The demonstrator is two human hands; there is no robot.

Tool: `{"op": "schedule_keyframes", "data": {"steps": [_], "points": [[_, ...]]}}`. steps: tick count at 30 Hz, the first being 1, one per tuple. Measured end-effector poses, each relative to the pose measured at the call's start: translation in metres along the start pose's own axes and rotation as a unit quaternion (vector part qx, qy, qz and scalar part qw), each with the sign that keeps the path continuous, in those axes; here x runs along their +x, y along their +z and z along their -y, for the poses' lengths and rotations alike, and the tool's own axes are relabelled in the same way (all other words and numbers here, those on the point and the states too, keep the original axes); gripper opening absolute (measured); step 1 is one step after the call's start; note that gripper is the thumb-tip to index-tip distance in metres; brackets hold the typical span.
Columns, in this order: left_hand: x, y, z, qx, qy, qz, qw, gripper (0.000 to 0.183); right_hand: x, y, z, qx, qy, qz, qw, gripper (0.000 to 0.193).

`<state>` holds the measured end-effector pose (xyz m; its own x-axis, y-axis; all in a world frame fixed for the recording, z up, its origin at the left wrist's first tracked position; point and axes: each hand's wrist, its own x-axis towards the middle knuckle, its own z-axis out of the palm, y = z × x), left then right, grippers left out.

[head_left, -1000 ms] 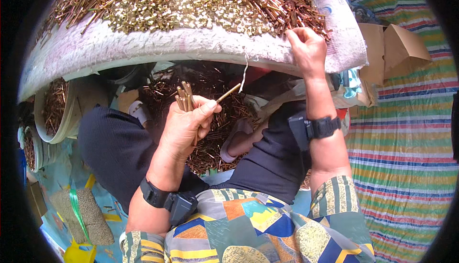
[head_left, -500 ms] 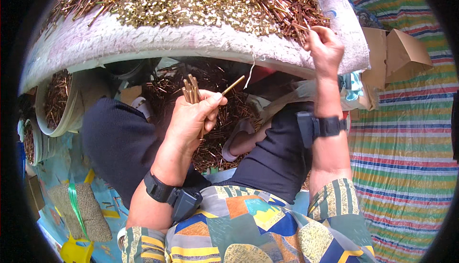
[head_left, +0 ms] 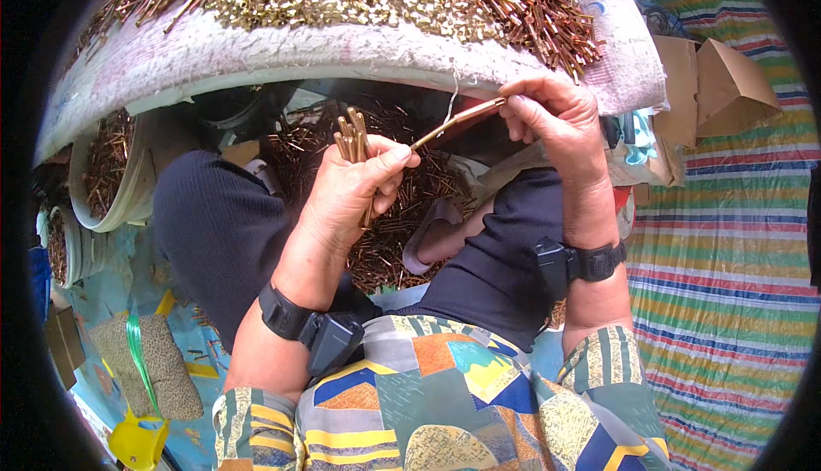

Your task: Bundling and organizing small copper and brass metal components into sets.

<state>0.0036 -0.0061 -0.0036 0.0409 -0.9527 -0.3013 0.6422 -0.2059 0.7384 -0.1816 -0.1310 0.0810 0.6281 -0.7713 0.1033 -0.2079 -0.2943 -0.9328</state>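
Observation:
My left hand point(head_left: 351, 184) is closed round a bundle of thin brass-coloured tubes point(head_left: 351, 136), their ends standing above the fist. Its thumb and forefinger also pinch a tube point(head_left: 432, 137) that points right. My right hand point(head_left: 560, 129) pinches the far end of a slim tube point(head_left: 481, 112) in line with it. The two look joined end to end, though the joint is too fine to make out. Both hands are just below the edge of a padded white cloth point(head_left: 299, 53). On the cloth lie a heap of copper-coloured tubes point(head_left: 530, 5) and many small gold-coloured pieces point(head_left: 333, 0).
More tubes point(head_left: 385, 261) lie heaped between my legs, by my foot. White buckets point(head_left: 128, 201) with tubes stand at the left, near a patterned cushion point(head_left: 150, 364) and a yellow object point(head_left: 137, 444). At the right are an open cardboard box point(head_left: 735, 94) and a striped sheet point(head_left: 727, 300).
My right hand has come down and left from the heap's edge with a tube, meeting the tube in my left hand. The left hand has risen slightly, still holding its bundle.

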Motion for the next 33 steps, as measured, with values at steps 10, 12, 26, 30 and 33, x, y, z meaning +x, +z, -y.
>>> {"op": "schedule_keyframes", "data": {"steps": [10,12,26,30,33], "points": [[-0.006,0.004,-0.002,0.013,-0.006,0.022,1.000,0.021,-0.001,0.040,-0.007,0.069,0.077,0.133,0.986,0.009],[-0.006,0.001,-0.001,0.011,0.000,0.016,1.000,0.020,0.005,0.038,0.001,0.071,0.091,0.117,0.986,0.011],[-0.003,-0.004,-0.006,-0.011,-0.007,-0.022,1.000,0.017,0.086,-0.018,-0.056,-0.584,-0.067,-0.171,0.791,0.013],[-0.004,-0.004,-0.006,-0.004,-0.002,-0.023,1.000,0.017,0.075,-0.018,-0.047,-0.381,-0.057,-0.194,0.902,0.015],[-0.003,-0.002,-0.005,-0.008,0.000,-0.018,1.000,0.018,0.047,-0.005,-0.029,-0.132,-0.005,-0.103,0.986,0.007]]}}
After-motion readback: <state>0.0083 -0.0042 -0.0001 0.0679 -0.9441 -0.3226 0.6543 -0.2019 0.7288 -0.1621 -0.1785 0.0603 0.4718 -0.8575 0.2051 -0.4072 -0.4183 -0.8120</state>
